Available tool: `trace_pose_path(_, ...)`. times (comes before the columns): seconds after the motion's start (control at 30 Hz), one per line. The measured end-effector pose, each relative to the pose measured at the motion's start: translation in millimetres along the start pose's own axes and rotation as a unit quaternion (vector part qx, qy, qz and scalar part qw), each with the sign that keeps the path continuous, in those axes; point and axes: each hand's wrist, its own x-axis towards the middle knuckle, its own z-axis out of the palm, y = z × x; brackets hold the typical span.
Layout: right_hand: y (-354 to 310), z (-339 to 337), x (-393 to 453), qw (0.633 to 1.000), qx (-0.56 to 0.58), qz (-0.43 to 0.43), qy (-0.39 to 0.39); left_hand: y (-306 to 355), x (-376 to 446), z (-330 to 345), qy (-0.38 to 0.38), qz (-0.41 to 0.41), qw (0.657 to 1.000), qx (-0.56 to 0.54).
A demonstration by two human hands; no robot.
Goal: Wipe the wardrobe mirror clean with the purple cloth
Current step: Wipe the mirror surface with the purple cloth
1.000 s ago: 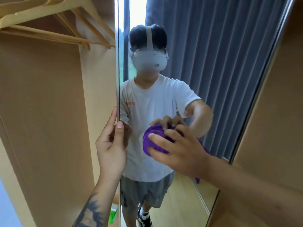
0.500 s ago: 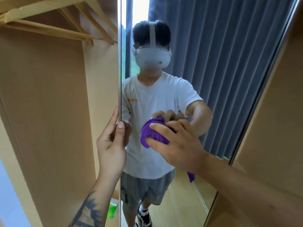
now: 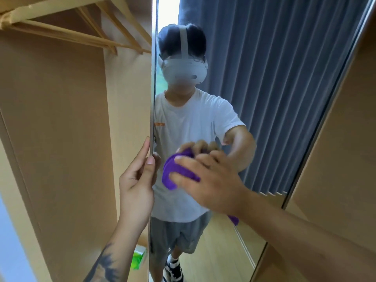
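The right hand [image 3: 205, 180] pressed the bunched cloth [image 3: 177, 171] flat against the mirror [image 3: 264, 98], fingers spread and lightly bent over the wad, thumb under it at about 7 o'clock; a purple tail hung out below the wrist at 5 o'clock. The cloth sat on the glass near the mirror's left edge, roughly at mid-height of the visible pane. The left hand [image 3: 138, 180] steadied the door at that edge, thumb on the front face, fingers extended up behind the edge at 12 o'clock, pinching the panel between them.

The likeliest trouble from there seemed to be the thumb: it rested on the glass just beside the cloth, so it would probably leave a print on an area being wiped. A firm push from the right hand could also swing the door if the left grip slackened. The upper glass, near the hangers [image 3: 114, 37], looked hard to reach without shifting stance, so patches there might be missed.
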Motion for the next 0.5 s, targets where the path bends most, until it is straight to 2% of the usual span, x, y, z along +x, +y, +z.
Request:
trace_pose_path(0.13, 21.5, -8.6, 34.7, 0.977, -0.048, 0.186, 0.088, 0.0, -2.3, -0.7, 0.006, -0.016, 1.000, -0.002)
trace_pose_path(0.17, 17.4, -7.0, 37.2, 0.972, -0.055, 0.207, 0.097, 0.5, -2.9, -0.3, 0.004, -0.018, 1.000, -0.001)
trace_pose_path(0.23, 1.4, 0.4, 29.7, 0.979, -0.035, 0.187, 0.078, 0.9, -3.5, -1.6, -0.002, -0.022, 1.000, -0.002)
trace_pose_path(0.33, -19.0, 9.6, 3.7, 0.996, -0.003, 0.082, 0.022, 0.0, -3.1, -8.1, -0.018, -0.031, 0.999, 0.001)
trace_pose_path(0.43, -16.0, 6.1, -0.4, 1.000, 0.000, 0.001, -0.001, -1.3, -3.8, -12.8, -0.034, -0.037, 0.999, -0.003)
trace_pose_path(0.5, -4.4, 0.9, 12.7, 1.000, -0.019, 0.004, 0.011, -1.5, -5.2, -13.4, -0.031, -0.042, 0.999, -0.011)
